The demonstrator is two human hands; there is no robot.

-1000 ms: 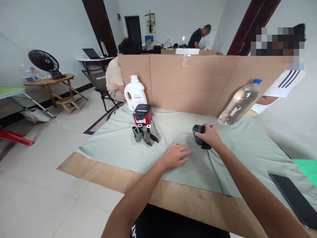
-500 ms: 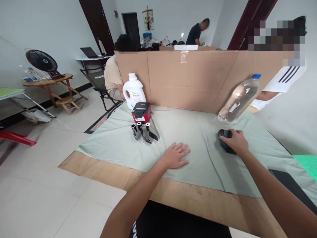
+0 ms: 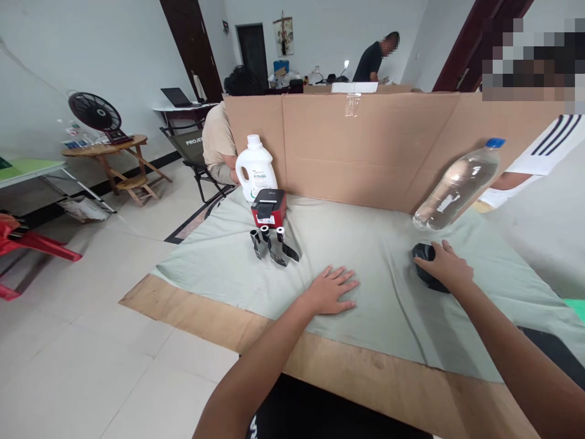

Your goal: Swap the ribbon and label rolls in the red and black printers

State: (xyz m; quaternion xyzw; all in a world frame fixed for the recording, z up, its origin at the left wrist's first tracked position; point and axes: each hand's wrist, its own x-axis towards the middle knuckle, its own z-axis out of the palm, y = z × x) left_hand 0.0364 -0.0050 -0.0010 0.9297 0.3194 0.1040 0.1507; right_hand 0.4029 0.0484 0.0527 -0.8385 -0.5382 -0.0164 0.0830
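Note:
My right hand (image 3: 446, 266) rests curled over a small black object (image 3: 424, 253) on the pale green cloth (image 3: 375, 244), just below a clear plastic bottle (image 3: 459, 184) with a blue cap. My left hand (image 3: 332, 291) lies flat on the cloth with fingers spread, holding nothing. To its left sit three small paper rolls with dark tails (image 3: 272, 244), a red and black label printer (image 3: 269, 208) and a white detergent jug (image 3: 256, 167).
A cardboard wall (image 3: 388, 146) stands along the table's far edge. The bare wooden table edge (image 3: 320, 360) runs near me. Other people sit or stand behind the cardboard. A fan (image 3: 94, 113) on a wooden table stands at left.
My right hand slid the black object from the middle of the cloth to the right, near the bottle. The left hand stayed flat on the cloth.

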